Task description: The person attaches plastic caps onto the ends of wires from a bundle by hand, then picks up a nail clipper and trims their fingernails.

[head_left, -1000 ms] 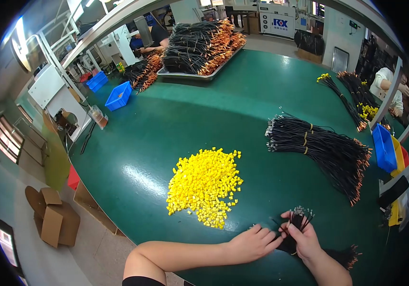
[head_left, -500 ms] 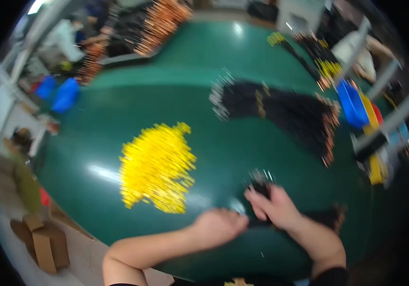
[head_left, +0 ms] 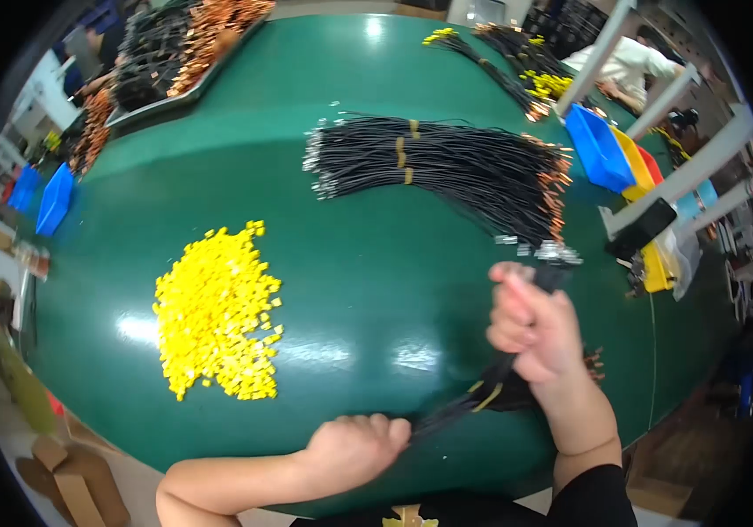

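Note:
My right hand (head_left: 535, 329) is closed around a bundle of black wires (head_left: 504, 369), raised above the green table. Silvery terminal ends (head_left: 557, 255) stick out over that fist. Lower and to the left, my left hand (head_left: 354, 448) is closed on black wire strands that run from its knuckles toward the bundle. A yellow tie (head_left: 487, 398) crosses the wires between the two hands. Copper-coloured ends (head_left: 594, 364) show behind my right wrist. Left of both hands lies a heap of small yellow plastic pieces (head_left: 218, 316).
A large tied bundle of black wires (head_left: 447, 158) lies across the green table (head_left: 376, 263). A metal tray (head_left: 174, 97) of wires stands at the back left. Blue (head_left: 600, 145) and yellow bins sit by a grey post at the right. A co-worker's sleeve (head_left: 627, 70) shows beyond.
My right hand has risen, lifting the terminal ends of the bundle. My left hand has moved left and down, away from it. The view has shifted right and sharpened.

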Demonstrator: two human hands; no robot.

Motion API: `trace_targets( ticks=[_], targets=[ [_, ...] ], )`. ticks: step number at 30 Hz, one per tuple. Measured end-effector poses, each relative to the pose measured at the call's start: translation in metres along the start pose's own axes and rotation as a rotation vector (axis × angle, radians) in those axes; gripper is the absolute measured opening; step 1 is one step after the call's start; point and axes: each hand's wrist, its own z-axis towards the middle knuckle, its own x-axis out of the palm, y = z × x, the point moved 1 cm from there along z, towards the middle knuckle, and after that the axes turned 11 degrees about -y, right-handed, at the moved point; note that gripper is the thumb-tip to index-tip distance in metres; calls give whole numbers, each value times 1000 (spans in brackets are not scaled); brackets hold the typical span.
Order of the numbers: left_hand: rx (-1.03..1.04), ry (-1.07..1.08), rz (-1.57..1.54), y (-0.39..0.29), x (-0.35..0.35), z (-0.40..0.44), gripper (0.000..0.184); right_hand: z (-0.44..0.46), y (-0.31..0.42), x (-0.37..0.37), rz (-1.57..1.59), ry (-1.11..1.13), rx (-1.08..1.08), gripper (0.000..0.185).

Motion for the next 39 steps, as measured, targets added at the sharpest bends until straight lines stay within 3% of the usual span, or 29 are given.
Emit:
trace_targets(
  ticks=[4, 5, 7, 9, 11, 15, 20, 26, 29, 31, 36, 39],
  targets=[
    [-10, 117, -115, -7, 0, 1, 26, -8, -8, 3, -141, 171, 46, 19],
    [-7, 34, -244, -5, -1, 2, 25, -9, -13, 5, -136, 183, 47, 19],
    [14, -130, -500, 1, -4, 6, 23, -10, -29, 9, -616, 382, 144, 15],
    [-72, -118, -780, 23, -32, 17, 23, -10, -41, 7, -689, 456, 17, 14],
    [-229, -223, -707, 68, -52, 30, 24, -12, -50, 3, -858, 591, -221, 12],
    [-338, -614, -61, 180, -23, 63, 23, -17, -60, 4, -1023, 576, -144, 15],
    [-602, -346, 19, 241, 12, 68, 16, -11, -77, 2, -869, 452, 13, 14],
    [-491, -383, -18, 198, 12, 51, 9, -5, -83, -5, -771, 378, 153, 18],
    [-397, -371, 39, 167, 12, 37, 9, -5, -84, -5, -792, 375, 129, 17],
    [-291, -480, 103, 143, 6, 28, 10, -7, -83, -5, -802, 358, 112, 17],
    [-212, -579, -22, 109, -2, 12, 8, -13, -76, 4, -821, 376, 59, 12],
    [-445, -483, -603, 86, -12, 8, 7, -14, -79, 7, -818, 424, 13, 11]
  ],
)
